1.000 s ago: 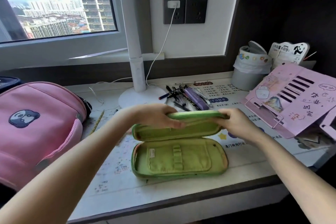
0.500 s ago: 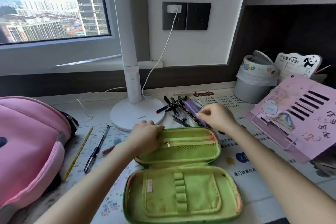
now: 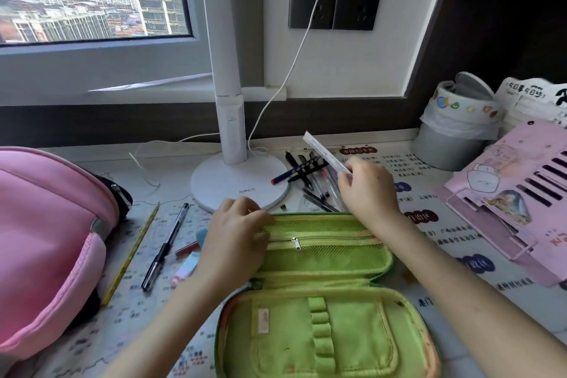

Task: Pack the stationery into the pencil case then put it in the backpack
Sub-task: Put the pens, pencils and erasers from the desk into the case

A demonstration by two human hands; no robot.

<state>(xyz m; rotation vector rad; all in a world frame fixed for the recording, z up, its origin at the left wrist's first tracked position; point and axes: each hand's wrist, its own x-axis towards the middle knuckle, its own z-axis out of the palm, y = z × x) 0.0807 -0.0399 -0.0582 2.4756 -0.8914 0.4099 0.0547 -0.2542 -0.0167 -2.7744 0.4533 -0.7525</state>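
Since half a second earlier, the right hand (image 3: 366,190) had lifted a flat white ruler (image 3: 326,153) clear of the pen pile; before, that hand only hovered over the pile with nothing raised. Its grip was clenched on the ruler's near end, pinched between thumb and fingertips, and the ruler slanted up and away to the left of the grip. Just beyond and left of that grip lay the loose pens (image 3: 306,176) on the worktop (image 3: 460,294), beside the round base of the white lamp (image 3: 239,184).

Below the right grip, the green pencil case (image 3: 325,301) lay open flat, its mesh-pocket half farther away and its elastic-loop half nearer the person. The left hand (image 3: 237,239) rested on the far left corner of the mesh half, fingers curled over its edge and pressing it down; its grip held that rim.

Left of the left grip lay a black pen (image 3: 165,248) and a yellow pencil (image 3: 130,258), well apart from the case. Farther left sat the pink backpack (image 3: 46,239).
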